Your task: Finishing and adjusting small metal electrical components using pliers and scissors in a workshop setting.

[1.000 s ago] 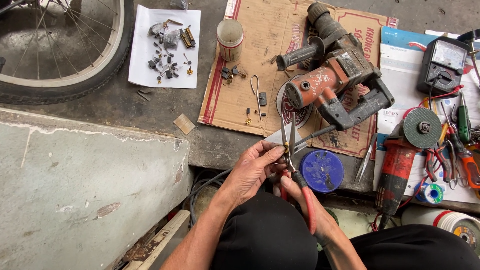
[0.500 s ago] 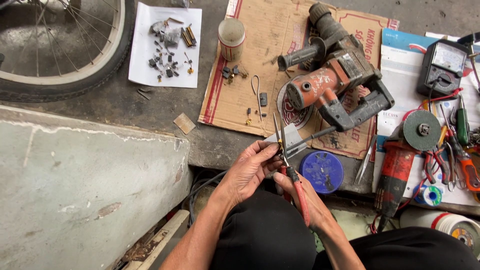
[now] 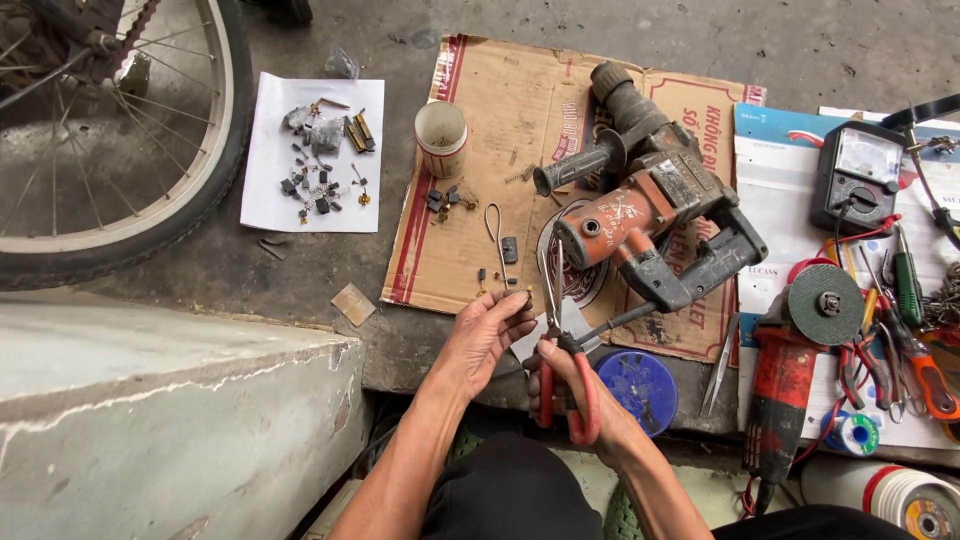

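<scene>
- The right hand (image 3: 580, 395) is closed around the red handles of the pliers (image 3: 556, 345).
- The thin tips of the pliers point up, away from the person, and lie over the near edge of the cardboard (image 3: 500, 130).
- The left hand (image 3: 487, 335) is half curled. Its fingertips pinch a tiny dark part (image 3: 527, 294), too small to tell what it is.
- The part is just left of the pliers' tips, and the two hands are close together.
- The big orange and grey drill (image 3: 650, 205) lies on the cardboard, just past the hands.
- A blue round lid (image 3: 637, 385) sits right beside the right hand.
- A small cup (image 3: 441, 137) stands upright on the cardboard, to the left of the drill.
- A white paper (image 3: 270, 170) with many little metal bits lies left of the cardboard.
- A bike wheel (image 3: 200, 170) is at the far left, next to the paper.
- A red grinder (image 3: 790, 390) lies to the right of the hands.
- A black meter (image 3: 858, 175) with a dial is further back on the right, near some screwdrivers (image 3: 915, 320).
</scene>
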